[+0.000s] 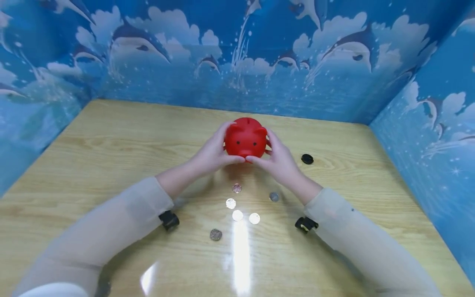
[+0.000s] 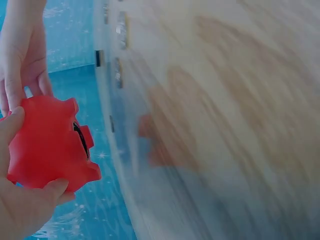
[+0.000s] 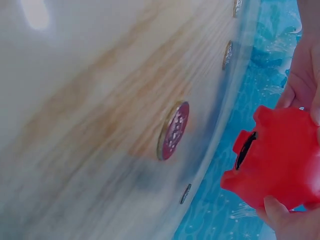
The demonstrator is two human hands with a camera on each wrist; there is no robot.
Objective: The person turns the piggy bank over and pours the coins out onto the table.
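Observation:
A red piggy bank (image 1: 245, 138) is held up above the table between both hands, its face with two dark eyes toward me and a slot on top. My left hand (image 1: 212, 153) grips its left side, thumb at the front below the snout. The right hand (image 1: 280, 160) grips the other side, its thumb tip meeting the left thumb. In the left wrist view, the underside of the piggy bank (image 2: 50, 145) shows short feet and a dark round opening. The right wrist view shows the same piggy bank (image 3: 282, 155) apart from the tabletop, with a coin (image 3: 173, 131) on the table nearby.
Several coins lie on the wooden table (image 1: 122, 136) below the hands, among them a silver coin (image 1: 231, 203) and a darker coin (image 1: 216, 234). A black round cap (image 1: 307, 159) lies right of the right hand. Dolphin-printed blue curtains (image 1: 237, 86) border the table.

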